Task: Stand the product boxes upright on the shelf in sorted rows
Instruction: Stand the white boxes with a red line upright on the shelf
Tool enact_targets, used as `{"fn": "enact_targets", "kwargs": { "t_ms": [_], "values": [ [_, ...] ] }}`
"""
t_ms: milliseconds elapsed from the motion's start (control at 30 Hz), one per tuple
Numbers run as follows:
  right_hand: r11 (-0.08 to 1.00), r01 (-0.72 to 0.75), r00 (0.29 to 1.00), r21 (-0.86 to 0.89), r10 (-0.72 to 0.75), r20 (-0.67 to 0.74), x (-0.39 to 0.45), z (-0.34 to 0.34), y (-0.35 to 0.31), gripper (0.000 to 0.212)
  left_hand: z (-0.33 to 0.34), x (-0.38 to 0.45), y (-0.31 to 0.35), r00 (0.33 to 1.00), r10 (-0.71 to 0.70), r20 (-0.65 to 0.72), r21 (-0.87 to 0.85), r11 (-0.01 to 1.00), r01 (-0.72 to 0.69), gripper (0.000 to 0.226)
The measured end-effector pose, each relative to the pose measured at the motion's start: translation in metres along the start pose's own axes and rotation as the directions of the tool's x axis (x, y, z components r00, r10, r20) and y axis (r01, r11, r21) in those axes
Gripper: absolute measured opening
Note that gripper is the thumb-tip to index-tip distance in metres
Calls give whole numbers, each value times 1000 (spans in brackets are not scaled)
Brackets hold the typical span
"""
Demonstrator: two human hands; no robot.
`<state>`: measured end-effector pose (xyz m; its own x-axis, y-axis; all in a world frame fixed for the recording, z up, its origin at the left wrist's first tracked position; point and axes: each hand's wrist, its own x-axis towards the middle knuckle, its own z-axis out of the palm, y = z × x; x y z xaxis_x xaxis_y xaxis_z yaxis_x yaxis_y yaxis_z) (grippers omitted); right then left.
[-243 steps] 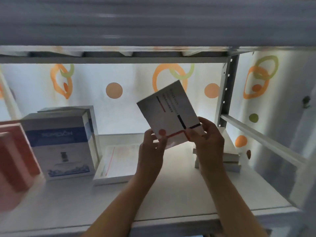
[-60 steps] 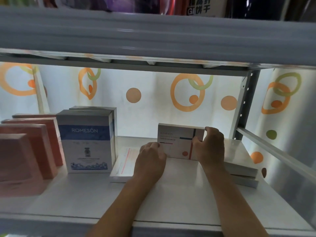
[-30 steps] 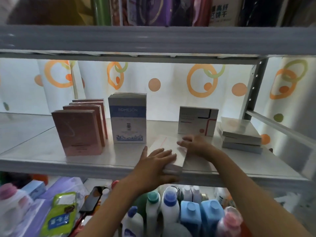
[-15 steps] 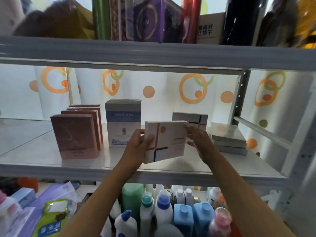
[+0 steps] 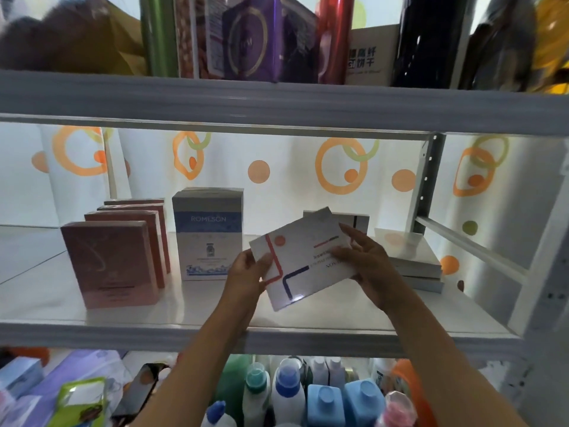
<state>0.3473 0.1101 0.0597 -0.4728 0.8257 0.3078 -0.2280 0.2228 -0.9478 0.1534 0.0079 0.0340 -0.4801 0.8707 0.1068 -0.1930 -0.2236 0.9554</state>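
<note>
Both hands grasp a white box point(image 5: 303, 260) — tilted, print upside down; left hand point(image 5: 246, 272) and right hand point(image 5: 366, 257) above the shelf point(image 5: 123, 315).

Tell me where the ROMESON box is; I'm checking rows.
In the head view, the ROMESON box stands upright left of centre on the shelf, right of the pink boxes.

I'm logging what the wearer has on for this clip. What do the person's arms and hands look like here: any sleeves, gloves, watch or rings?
Both forearms are bare up to the bottom edge of the picture, with no sleeve in view. The left hand and right hand wear no gloves. No watch, bracelet or ring shows on either wrist or on the visible fingers.
</note>
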Motion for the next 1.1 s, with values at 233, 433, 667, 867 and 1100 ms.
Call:
{"fn": "enact_targets", "kwargs": {
  "t_ms": [233,433,667,867,1100],
  "values": [
    [994,18,997,107,-10,-70,27,-21,-29,32,19,17,18,946,258,195,503,802,-322,79],
    [994,96,993,-49,-99,-62,41,-35,-54,31,27,20,28,963,103,247,467,859,-211,37],
    [939,44,953,-342,-142,-268,52,-14,-41,48,29,10,9,870,-166,463,345,939,-4,36],
    [811,67,982,-581,-158,-108,63,5,-29,39,40,7,-10,871,-233,432,340,937,82,42],
    [776,86,982,-625,-173,-81,71,18,-42,24,39,16,-22,930,-122,348,164,984,68,38]
  ]
}}
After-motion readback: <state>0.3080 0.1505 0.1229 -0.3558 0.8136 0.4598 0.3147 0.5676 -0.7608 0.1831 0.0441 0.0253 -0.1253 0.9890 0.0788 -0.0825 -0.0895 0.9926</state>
